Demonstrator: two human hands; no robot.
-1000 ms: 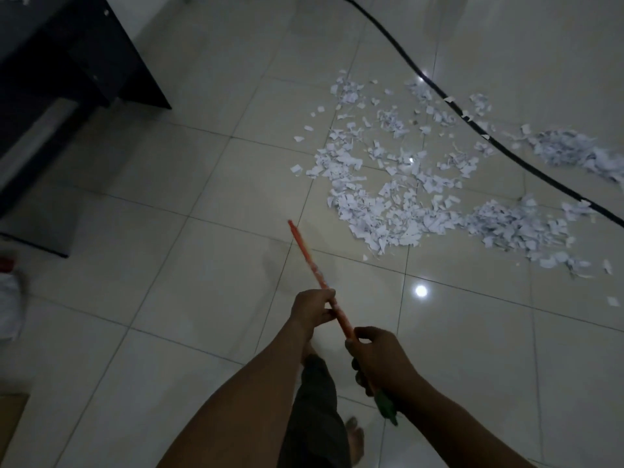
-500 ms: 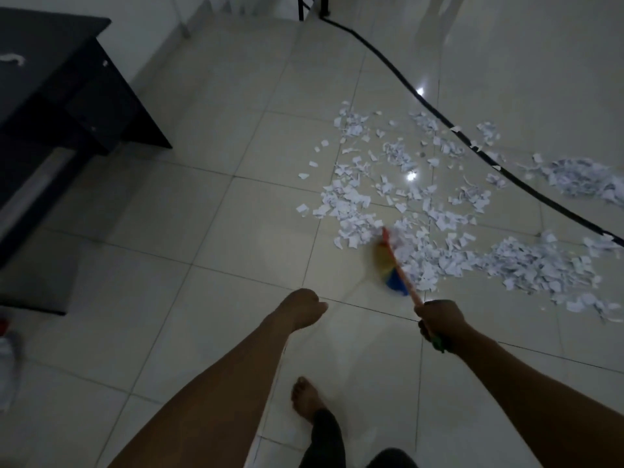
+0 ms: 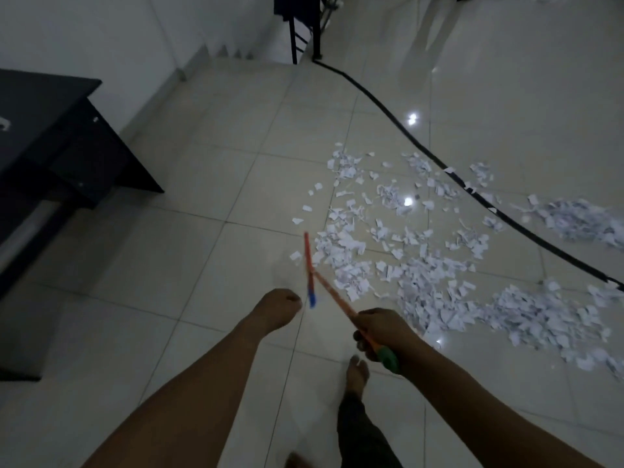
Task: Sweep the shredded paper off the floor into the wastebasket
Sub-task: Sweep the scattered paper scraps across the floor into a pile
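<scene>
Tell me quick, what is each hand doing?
Left hand: curled shut, holding nothing.
Right hand: gripping the broom handle.

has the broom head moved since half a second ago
Yes. The broom head has swung left, out of the shredded paper it was in, to that pile's left edge, held by the right hand.
</scene>
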